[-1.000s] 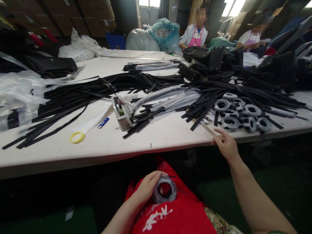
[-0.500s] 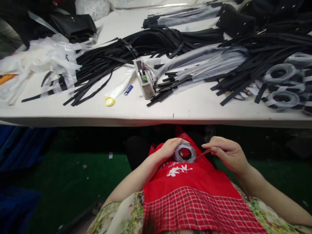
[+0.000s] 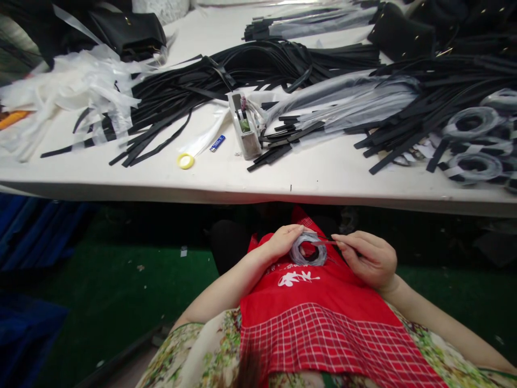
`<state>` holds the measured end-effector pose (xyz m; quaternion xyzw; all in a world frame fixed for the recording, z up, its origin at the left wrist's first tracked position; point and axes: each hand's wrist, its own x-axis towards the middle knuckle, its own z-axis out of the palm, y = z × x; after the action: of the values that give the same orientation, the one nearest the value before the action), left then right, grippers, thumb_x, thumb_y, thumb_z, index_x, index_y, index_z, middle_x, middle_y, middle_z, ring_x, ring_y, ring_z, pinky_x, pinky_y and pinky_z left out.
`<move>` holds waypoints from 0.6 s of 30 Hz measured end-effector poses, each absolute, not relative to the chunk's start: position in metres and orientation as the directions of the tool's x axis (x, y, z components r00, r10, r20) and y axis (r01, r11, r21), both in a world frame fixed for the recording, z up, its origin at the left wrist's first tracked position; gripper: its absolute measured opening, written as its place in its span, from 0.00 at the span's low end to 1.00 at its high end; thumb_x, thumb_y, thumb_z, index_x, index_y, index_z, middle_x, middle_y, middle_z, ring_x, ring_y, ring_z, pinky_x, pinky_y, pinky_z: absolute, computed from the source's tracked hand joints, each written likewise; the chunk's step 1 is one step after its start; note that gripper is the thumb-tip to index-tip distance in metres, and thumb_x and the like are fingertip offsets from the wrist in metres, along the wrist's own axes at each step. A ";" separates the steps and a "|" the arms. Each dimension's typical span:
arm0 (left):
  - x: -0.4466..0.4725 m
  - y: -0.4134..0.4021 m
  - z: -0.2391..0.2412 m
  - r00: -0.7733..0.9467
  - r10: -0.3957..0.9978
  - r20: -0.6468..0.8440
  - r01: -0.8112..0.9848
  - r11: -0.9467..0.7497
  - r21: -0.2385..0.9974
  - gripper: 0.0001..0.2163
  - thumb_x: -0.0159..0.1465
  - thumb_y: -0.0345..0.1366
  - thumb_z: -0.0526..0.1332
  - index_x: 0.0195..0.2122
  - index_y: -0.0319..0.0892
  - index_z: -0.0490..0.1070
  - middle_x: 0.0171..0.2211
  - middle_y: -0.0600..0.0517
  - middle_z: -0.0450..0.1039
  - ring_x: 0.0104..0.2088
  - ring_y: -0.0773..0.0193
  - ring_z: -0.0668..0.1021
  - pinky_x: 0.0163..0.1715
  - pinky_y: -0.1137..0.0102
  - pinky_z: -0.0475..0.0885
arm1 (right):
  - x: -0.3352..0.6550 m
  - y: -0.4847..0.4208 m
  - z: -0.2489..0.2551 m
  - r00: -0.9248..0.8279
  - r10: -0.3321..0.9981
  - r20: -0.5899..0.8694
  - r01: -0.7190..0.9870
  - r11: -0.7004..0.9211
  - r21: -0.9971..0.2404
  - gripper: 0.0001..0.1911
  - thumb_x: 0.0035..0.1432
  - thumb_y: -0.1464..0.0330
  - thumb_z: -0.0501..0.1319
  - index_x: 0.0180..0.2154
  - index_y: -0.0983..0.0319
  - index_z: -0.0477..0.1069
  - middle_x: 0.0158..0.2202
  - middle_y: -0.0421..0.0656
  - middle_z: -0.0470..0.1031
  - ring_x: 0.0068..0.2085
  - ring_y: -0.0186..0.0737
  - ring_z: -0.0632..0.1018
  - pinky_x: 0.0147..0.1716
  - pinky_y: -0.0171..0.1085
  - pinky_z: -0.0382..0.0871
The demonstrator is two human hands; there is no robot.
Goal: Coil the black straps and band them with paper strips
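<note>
Over the red apron [image 3: 311, 293] in my lap, my left hand [image 3: 284, 241] is closed on a small coil [image 3: 298, 256] that looks like a strap wound up in greyish plastic film. The coil has an open middle through which red shows. To its right, my right hand [image 3: 367, 257] is closed, thumb against fingers, on the end of a thin strip [image 3: 325, 243]. That strip reaches across to the coil's upper right side. Whether it is strap or film I cannot tell.
On the white table [image 3: 161, 180] ahead lie a tape dispenser [image 3: 246, 129], a yellow ring [image 3: 185, 160] and a small blue item [image 3: 217, 143]. Behind them are black straps [image 3: 177, 94]. Crumpled film [image 3: 81, 86] lies left, and several wrapped coils [image 3: 474, 167] lie right.
My right hand has shifted slightly left, closer to the coil, and the strip now passes over the coil's upper right side. My left hand keeps its hold. The view has shifted a little.
</note>
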<state>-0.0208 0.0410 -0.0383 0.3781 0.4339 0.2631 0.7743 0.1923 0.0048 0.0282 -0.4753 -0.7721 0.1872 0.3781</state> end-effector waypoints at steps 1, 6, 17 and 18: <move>-0.021 0.041 -0.038 0.477 0.747 -0.463 -0.085 0.564 0.822 0.20 0.63 0.50 0.58 0.41 0.38 0.79 0.28 0.47 0.80 0.26 0.62 0.79 0.33 0.68 0.74 | 0.193 0.005 0.028 -0.255 0.877 0.407 0.600 0.474 -0.645 0.12 0.59 0.72 0.61 0.44 0.59 0.79 0.29 0.44 0.79 0.27 0.38 0.77 0.26 0.36 0.71; -0.021 0.041 -0.038 0.456 0.766 -0.454 -0.092 0.548 0.832 0.20 0.62 0.51 0.59 0.40 0.38 0.79 0.28 0.47 0.80 0.32 0.59 0.80 0.38 0.66 0.74 | 0.190 0.006 0.025 -0.365 0.840 0.402 0.605 0.543 -0.583 0.12 0.59 0.73 0.62 0.44 0.61 0.78 0.31 0.45 0.80 0.28 0.38 0.78 0.29 0.35 0.72; -0.024 0.041 -0.044 0.462 0.809 -0.362 -0.059 0.436 0.898 0.20 0.63 0.48 0.58 0.39 0.35 0.78 0.36 0.45 0.80 0.36 0.59 0.80 0.43 0.66 0.72 | 0.179 0.000 0.007 -0.472 0.821 0.322 0.571 0.563 -0.597 0.11 0.62 0.72 0.60 0.45 0.60 0.76 0.36 0.44 0.81 0.34 0.38 0.80 0.35 0.35 0.74; -0.024 0.042 -0.040 0.472 0.819 -0.326 -0.021 0.381 0.924 0.19 0.63 0.47 0.57 0.38 0.35 0.78 0.37 0.44 0.80 0.37 0.59 0.79 0.44 0.66 0.72 | 0.179 0.003 0.008 -0.437 0.850 0.293 0.585 0.516 -0.626 0.09 0.62 0.71 0.60 0.43 0.60 0.77 0.35 0.44 0.81 0.33 0.38 0.80 0.35 0.35 0.73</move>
<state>-0.0241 0.0419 -0.0404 0.4728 0.4218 0.2934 0.7158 0.1786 0.0029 0.0081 -0.4387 -0.8179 0.2224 0.2985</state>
